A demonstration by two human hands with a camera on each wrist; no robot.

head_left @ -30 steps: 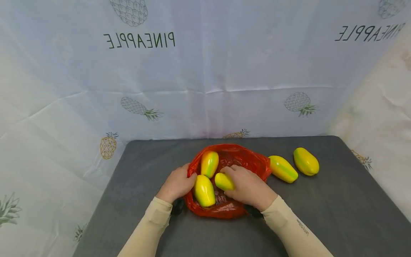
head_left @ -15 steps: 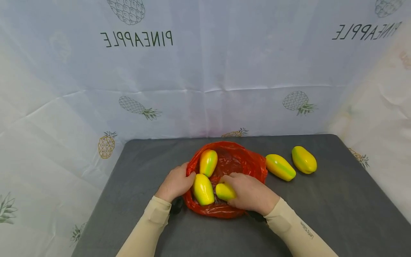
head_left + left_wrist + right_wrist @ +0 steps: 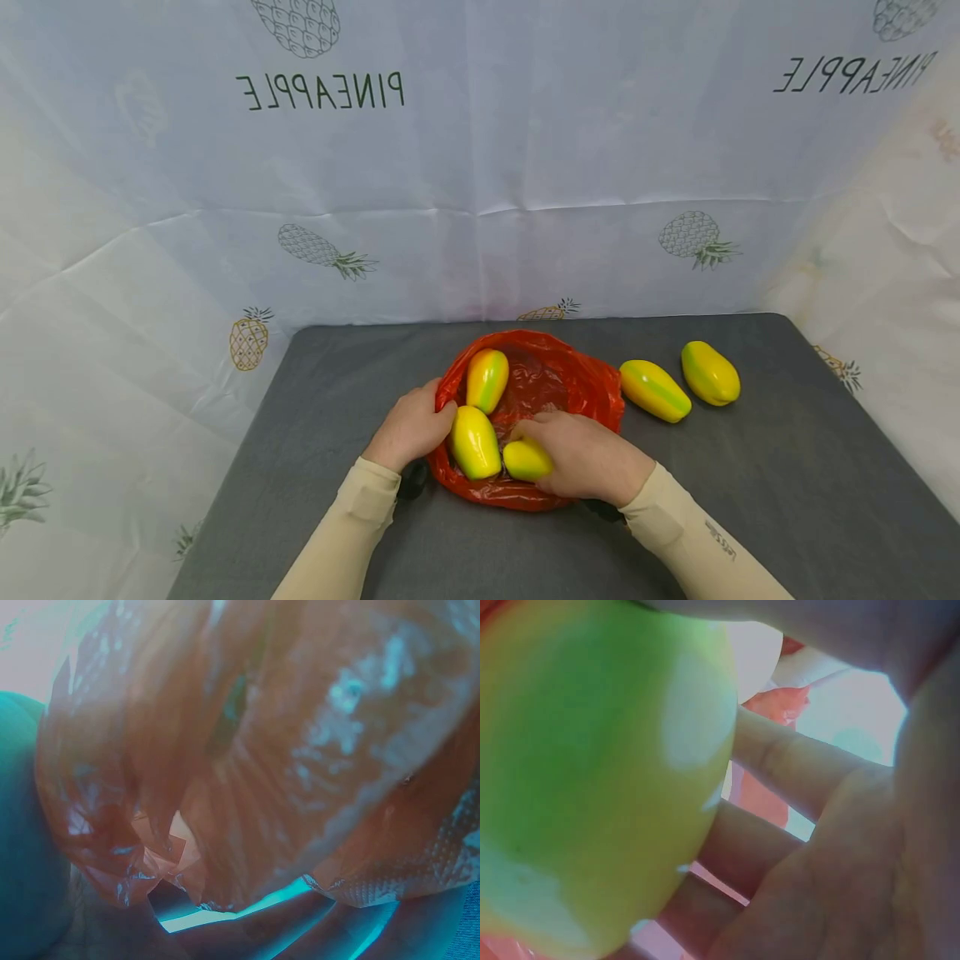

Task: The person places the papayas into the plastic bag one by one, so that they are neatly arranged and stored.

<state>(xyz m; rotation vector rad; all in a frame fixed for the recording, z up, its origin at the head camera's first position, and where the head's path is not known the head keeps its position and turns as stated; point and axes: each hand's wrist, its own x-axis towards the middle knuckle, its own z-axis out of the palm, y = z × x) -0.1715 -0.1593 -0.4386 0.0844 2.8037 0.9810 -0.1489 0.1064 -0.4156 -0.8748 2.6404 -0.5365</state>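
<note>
A red plastic bag point(image 3: 588, 383) lies with its mouth spread wide on the grey table. My left hand point(image 3: 412, 429) grips its left rim; in the left wrist view the crinkled bag film point(image 3: 255, 787) covers most of the picture. Inside the bag, my right hand point(image 3: 588, 454) holds a yellow-green papaya point(image 3: 525, 461), partly hidden by the hand. Fingers curl along that papaya point(image 3: 592, 780) in the right wrist view. Two more papayas sit in the bag's left half, one papaya point(image 3: 487, 381) behind and another papaya point(image 3: 476, 443) in front, close to the left thumb.
Right of the bag, a papaya point(image 3: 656, 391) lies on the table near the bag's rim. Another papaya point(image 3: 710, 373) is farther right. Behind the grey table point(image 3: 337, 367) hangs a cloth point(image 3: 480, 167) printed with pineapples.
My right hand, with its papaya, has moved down toward the bag's front, near the front papaya. The view has shifted slightly. My left hand keeps its grip on the rim.
</note>
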